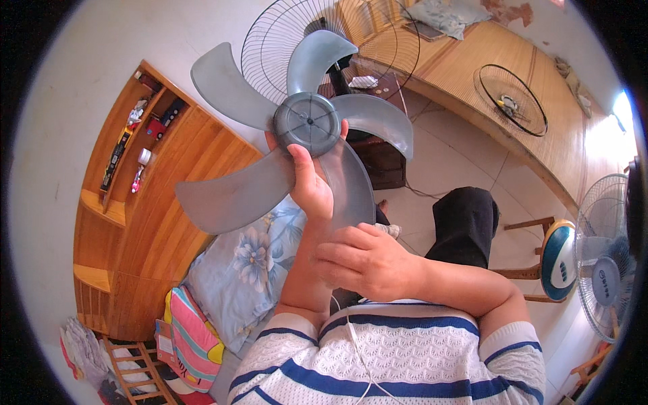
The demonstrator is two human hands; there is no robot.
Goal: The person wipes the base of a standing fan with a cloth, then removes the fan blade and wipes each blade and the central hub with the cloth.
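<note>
A grey translucent fan blade wheel (310,121) with several curved blades is held up in front of me. My left hand (312,185) grips it from below at the round hub, thumb on the near side and fingertips showing at the hub's edges. My right hand (368,263) lies across my left forearm, its fingers curled against it just under the lowest blade; the inside of that hand is hidden. Behind the wheel stands a fan's black rear wire guard (270,40) on a dark post, partly covered by the blades.
A front guard (511,101) lies on the mat-covered bed (459,61) at the right. Another standing fan (607,270) and a wooden stool with a teal-and-white fan base (558,260) are at far right. A wooden headboard (182,182) and floral pillow (253,260) are at left.
</note>
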